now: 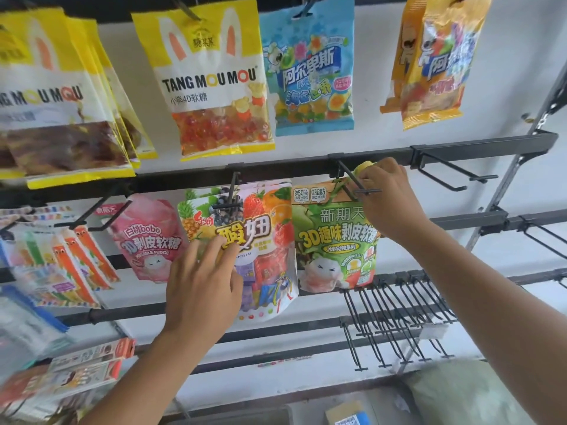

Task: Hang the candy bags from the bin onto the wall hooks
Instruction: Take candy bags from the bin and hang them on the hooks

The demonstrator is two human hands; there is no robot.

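Observation:
A green candy bag [333, 240] hangs at a black wall hook [352, 179] on the middle rail. My right hand [389, 200] pinches the bag's top edge at that hook. Left of it hangs a fruit-print candy bag [264, 228] on its own hook [232, 191]. My left hand [204, 280] rests on the front of the fruit-print bag with its fingers lightly bent. A pink peach candy bag [147, 237] hangs further left. The bin is partly visible at the bottom edge [368, 412].
Yellow rabbit-ear bags [211, 81], a blue bag [310, 72] and orange bags [435, 59] hang on the top rail. Bare hooks [454, 173] stick out at the right, and a cluster of several bare hooks [395, 311] sits lower right. Striped packets [61, 262] hang at left.

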